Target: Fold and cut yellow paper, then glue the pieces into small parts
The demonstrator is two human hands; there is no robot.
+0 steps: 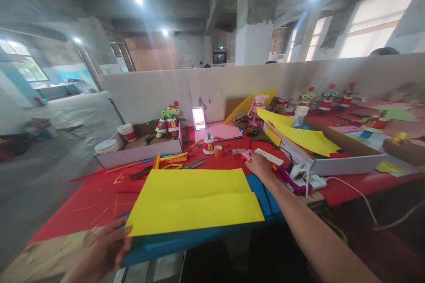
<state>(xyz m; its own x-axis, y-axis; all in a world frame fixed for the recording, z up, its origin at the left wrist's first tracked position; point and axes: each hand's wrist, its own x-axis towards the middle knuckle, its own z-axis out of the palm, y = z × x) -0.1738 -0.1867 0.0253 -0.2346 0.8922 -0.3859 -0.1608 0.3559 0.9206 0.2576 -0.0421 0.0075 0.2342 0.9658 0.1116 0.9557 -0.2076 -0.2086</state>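
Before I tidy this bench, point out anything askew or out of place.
The curved yellow paper sheet lies askew across the white-walled cardboard box, jutting past its left rim. Thin orange strips lie loose on the red table surface, like stray offcuts.

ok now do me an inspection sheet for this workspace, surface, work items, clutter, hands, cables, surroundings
Surface: red-covered table; blue sheet under the yellow paper.
Work items: yellow paper laid out, an edge line across it; fold or second sheet, can't tell.
Clutter: scissors beyond the yellow paper; paper-cup figures at the left box; yellow sheets in the right box.
Hands: left hand holds the paper's near left corner; right hand at a small pink item, grip unclear.
Cables: white cable trails right.
Surroundings: white partition behind; another person's hand at right.
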